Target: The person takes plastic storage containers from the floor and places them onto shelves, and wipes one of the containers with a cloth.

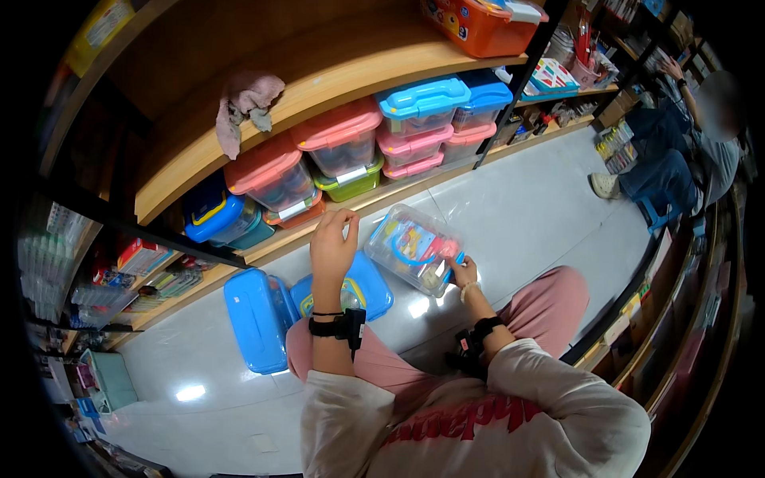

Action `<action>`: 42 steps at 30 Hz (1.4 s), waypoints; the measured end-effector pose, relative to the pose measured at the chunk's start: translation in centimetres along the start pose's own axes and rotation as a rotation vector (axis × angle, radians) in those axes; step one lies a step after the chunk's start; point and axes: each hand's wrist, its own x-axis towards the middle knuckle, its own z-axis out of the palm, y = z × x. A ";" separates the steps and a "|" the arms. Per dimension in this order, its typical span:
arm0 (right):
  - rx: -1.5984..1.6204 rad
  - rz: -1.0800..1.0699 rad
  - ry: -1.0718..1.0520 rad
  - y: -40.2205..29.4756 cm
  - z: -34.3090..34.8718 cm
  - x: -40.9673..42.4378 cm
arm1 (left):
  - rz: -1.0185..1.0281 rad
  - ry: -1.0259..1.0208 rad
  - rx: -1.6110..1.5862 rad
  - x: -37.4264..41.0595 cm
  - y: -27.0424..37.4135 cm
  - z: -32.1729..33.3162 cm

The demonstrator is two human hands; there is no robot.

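Observation:
A clear plastic storage box with a blue handle rests on the grey tiled floor before me, colourful printed packaging showing through it. My right hand grips its near right edge at a blue latch. A small pink lump shows beside those fingers; whether it lies in or on the box is unclear. Raised left of the box, my left hand has its fingers curled, fingertips hidden, and no object visible in it. Below that hand lie a blue lidded box and another blue plastic box.
Stacked boxes with pink and blue lids fill the low shelf. A crumpled pink-grey cloth hangs over the wooden shelf edge. At right, another person sits on a blue stool. Shelving curves close behind my right side.

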 end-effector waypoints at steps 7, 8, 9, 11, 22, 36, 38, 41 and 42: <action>-0.285 -0.032 0.113 1.2 -1.4 0.5 | 0.002 -0.048 -0.007 0.0 -0.3 0.5; -0.264 0.015 0.102 0.5 -0.9 -0.4 | -0.002 -0.049 0.003 -0.2 -0.3 0.3; -0.244 0.059 0.089 -0.5 -0.3 -1.3 | -0.006 -0.047 0.013 -0.4 -0.3 -0.1; -0.130 0.089 0.027 -1.7 0.1 -2.5 | -0.002 -0.066 0.028 -0.6 -0.1 -0.3; -0.198 -0.292 0.246 -5.3 -1.2 -4.0 | -0.012 -0.057 0.002 -0.8 0.4 -1.3; 0.693 -0.158 -0.404 -29.4 -8.5 -13.8 | -0.236 -0.108 -0.675 1.0 1.9 0.6; 0.767 -0.078 -0.482 -31.6 -8.3 -14.9 | -0.253 -0.226 -0.939 1.0 1.9 1.0; 0.823 0.009 -0.634 -33.3 -6.9 -16.3 | 0.055 -0.196 -1.004 -0.1 -0.6 2.5; 0.824 0.022 -0.645 -33.5 -6.5 -16.8 | 0.062 -0.123 -1.048 -0.4 1.6 2.1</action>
